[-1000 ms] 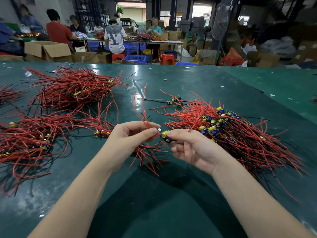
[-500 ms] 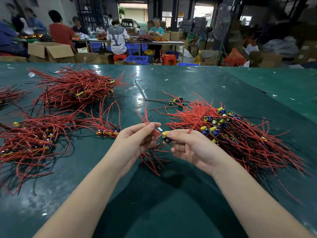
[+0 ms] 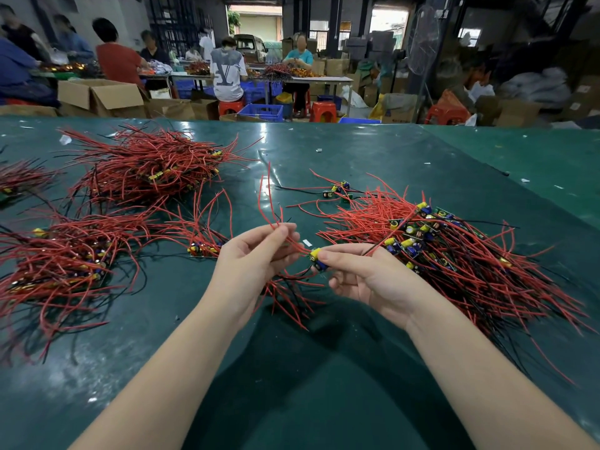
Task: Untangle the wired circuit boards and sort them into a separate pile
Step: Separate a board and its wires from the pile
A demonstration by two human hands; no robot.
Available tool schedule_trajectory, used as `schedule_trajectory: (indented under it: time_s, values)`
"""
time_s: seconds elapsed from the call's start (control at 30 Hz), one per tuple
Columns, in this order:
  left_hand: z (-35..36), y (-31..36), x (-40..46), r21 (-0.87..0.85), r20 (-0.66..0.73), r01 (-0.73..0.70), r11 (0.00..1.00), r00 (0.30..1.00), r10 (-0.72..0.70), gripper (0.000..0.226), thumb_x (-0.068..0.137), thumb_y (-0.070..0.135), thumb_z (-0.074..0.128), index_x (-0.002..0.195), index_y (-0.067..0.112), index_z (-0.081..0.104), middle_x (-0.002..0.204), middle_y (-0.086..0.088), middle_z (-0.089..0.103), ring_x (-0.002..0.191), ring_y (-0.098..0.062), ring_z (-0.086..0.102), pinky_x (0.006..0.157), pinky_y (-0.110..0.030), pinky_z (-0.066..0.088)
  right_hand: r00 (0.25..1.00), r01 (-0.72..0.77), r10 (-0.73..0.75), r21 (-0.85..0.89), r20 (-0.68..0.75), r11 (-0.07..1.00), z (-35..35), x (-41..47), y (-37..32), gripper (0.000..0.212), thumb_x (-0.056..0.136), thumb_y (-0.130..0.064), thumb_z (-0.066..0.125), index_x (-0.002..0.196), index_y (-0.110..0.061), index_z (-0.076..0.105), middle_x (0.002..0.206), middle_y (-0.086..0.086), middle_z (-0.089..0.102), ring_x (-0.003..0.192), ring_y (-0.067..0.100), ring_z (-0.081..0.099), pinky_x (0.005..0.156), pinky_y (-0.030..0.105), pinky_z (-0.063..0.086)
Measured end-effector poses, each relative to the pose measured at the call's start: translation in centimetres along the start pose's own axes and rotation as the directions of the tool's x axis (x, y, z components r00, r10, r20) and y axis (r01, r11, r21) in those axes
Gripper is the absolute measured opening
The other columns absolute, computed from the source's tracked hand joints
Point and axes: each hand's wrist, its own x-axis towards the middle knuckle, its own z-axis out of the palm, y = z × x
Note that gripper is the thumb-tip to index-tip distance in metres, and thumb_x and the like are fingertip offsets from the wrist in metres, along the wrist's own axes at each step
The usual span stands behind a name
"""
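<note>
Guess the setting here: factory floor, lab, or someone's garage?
Likely a small factory or workshop floor: piles of red-wired circuit boards on a green worktable, seated workers sorting similar bundles behind, stacked cardboard boxes around.

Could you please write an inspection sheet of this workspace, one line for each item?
Surface: green table, glossy, with small white scraps.
Job's things: right pile of wired boards; left pile; far pile; small bunch; a few loose boards.
Clutter: white scraps only.
Grippers: left hand pinches red wires; right hand pinches held board.
Cables: red and black leads, tangled in all piles.
Surroundings: seated workers, cardboard boxes, blue crates, red stools.
</note>
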Motion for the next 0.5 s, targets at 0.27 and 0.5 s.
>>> schedule_trajectory:
  time_s: [0.27,0.5]
  values:
    - [-0.32,0.69,0.45,-0.147,0.054,0.091,0.985,0.995,-0.084,0.022,0.096,0.013,0.052,0.109,0.009,0.069,0.082,0.003,0.069,0.063,-0.002,0.055,0.061,-0.010,0.049,0.999,-0.016,0.016,-0.013,-0.032,1.000,-0.18,0.03,0.03,0.005,0.072,-0.018,0.076,0.075,-0.015,0.079,0.063,0.000,0.061,0.050,0.008,0.058,0.051,0.019,0.050]
    - [-0.42,0.67,0.43,-0.143,0.067,0.023,0.989,0.998,-0.014,0.023,0.097,0.010,0.049,0.106,0.007,0.070,0.078,0.001,0.065,0.066,-0.005,0.057,0.064,-0.012,0.051,0.998,-0.054,0.054,0.042,0.013,0.998,-0.24,-0.11,-0.09,0.021,0.056,-0.026,0.077,0.074,-0.016,0.079,0.071,-0.002,0.070,0.051,0.008,0.060,0.051,0.018,0.050]
